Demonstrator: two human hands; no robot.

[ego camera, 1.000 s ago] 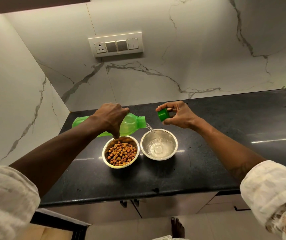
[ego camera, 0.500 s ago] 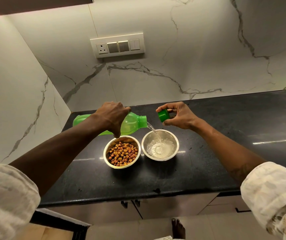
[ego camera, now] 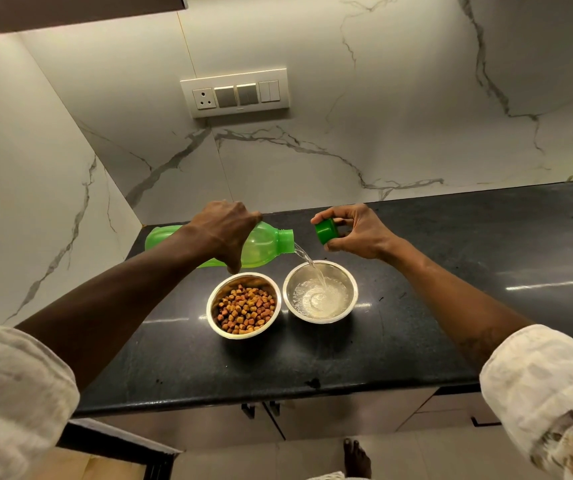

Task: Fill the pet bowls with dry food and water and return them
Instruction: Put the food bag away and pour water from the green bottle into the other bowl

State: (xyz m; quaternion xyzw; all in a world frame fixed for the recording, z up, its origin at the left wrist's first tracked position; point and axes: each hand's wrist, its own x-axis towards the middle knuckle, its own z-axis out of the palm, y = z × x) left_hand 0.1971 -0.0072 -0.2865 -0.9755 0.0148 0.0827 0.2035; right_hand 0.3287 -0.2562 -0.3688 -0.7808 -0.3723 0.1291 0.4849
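While two steel bowls sit side by side on the black countertop (ego camera: 451, 271), the kibble bowl (ego camera: 244, 305) left and the water bowl (ego camera: 320, 292) right, the left hand (ego camera: 224, 230) grips a tipped green bottle (ego camera: 264, 244) pouring water into the latter; the right hand (ego camera: 361, 232) pinches the green cap (ego camera: 325, 231).

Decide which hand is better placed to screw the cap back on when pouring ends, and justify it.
Right, probably. The right hand pinches the green cap just beside the open mouth of the green bottle; the left hand is busy gripping that tilted bottle over the water bowl.
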